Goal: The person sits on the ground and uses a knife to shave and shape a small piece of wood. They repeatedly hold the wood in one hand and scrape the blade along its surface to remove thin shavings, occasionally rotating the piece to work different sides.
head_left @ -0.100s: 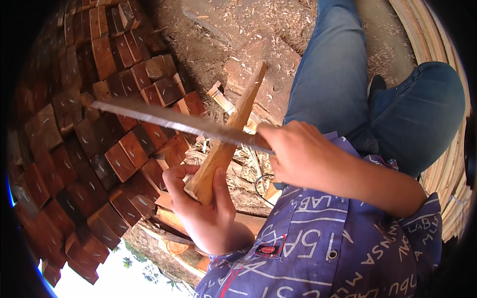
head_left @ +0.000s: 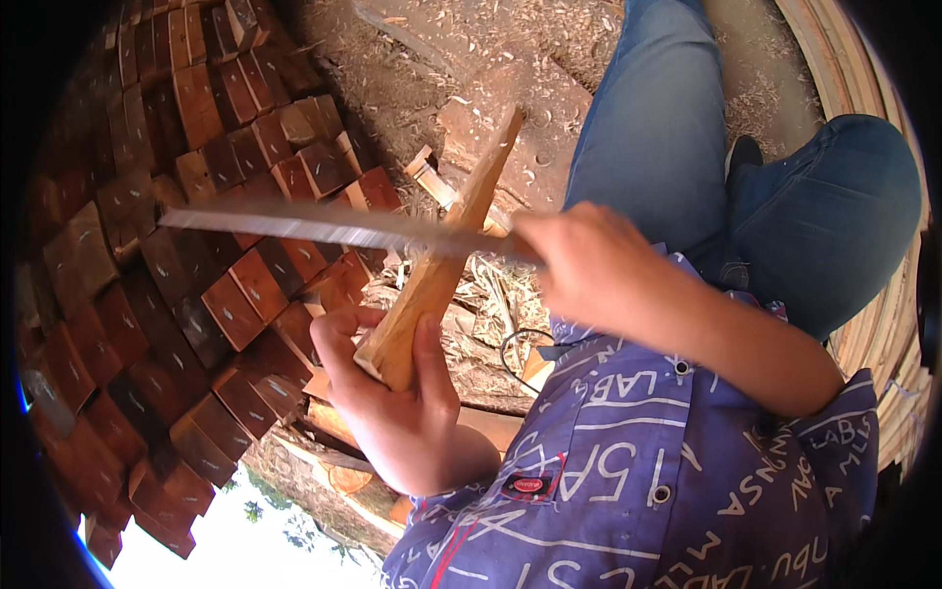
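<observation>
My left hand (head_left: 397, 427) grips the thick lower end of a tapered piece of wood (head_left: 417, 299), thumb on one side and fingers on the other. The wood slants up and away to a narrow far end, its faces roughly hewn. In my right hand (head_left: 599, 263) is a machete (head_left: 314, 228), its grip hidden by my fingers. The long, slightly motion-blurred blade reaches leftward and crosses the wood around its middle. Whether its edge touches the wood there, I cannot tell.
A tall stack of reddish-brown wood blocks (head_left: 235, 304) rises on the left. Wood shavings (head_left: 500, 294) and a larger board (head_left: 530, 128) lie on the ground. Long pale strips of wood (head_left: 883, 393) curve along the right. My jeans-clad legs (head_left: 643, 128) extend ahead.
My right hand and the machete have shifted slightly up the picture, with the blade lying a little flatter. My left hand and the wood have moved slightly left, still held.
</observation>
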The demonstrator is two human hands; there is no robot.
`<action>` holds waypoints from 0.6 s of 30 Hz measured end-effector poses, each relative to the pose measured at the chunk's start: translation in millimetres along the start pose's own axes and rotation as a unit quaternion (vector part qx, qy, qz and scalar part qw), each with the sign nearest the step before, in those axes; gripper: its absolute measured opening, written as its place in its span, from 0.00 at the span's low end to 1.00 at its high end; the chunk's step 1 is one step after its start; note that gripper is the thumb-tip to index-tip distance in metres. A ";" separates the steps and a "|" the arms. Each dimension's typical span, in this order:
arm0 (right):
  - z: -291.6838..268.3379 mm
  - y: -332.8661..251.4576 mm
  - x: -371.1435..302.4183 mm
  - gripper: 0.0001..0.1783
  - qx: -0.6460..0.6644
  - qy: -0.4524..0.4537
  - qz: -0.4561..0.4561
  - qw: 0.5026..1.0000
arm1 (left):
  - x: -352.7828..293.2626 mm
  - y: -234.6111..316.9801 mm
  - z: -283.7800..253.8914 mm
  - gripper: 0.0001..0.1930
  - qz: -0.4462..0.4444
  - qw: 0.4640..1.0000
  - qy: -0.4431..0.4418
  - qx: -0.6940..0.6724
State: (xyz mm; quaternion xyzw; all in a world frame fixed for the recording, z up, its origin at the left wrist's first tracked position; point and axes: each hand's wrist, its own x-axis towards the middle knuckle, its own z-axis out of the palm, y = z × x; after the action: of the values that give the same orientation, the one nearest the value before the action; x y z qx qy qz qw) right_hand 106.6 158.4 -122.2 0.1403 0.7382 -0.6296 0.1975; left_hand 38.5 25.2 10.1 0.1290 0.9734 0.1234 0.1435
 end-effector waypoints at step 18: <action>-27.3 37.5 -14.9 0.10 0.000 0.067 0.017 0.998 | 17.2 -8.4 -6.6 0.12 0.017 0.999 0.019 -0.019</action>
State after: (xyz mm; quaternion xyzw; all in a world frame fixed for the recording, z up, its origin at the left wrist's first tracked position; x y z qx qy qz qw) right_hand 133.7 192.1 -144.5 0.1942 0.7474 -0.6153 0.1585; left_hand 18.8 20.9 9.6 0.1405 0.9712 0.1467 0.1249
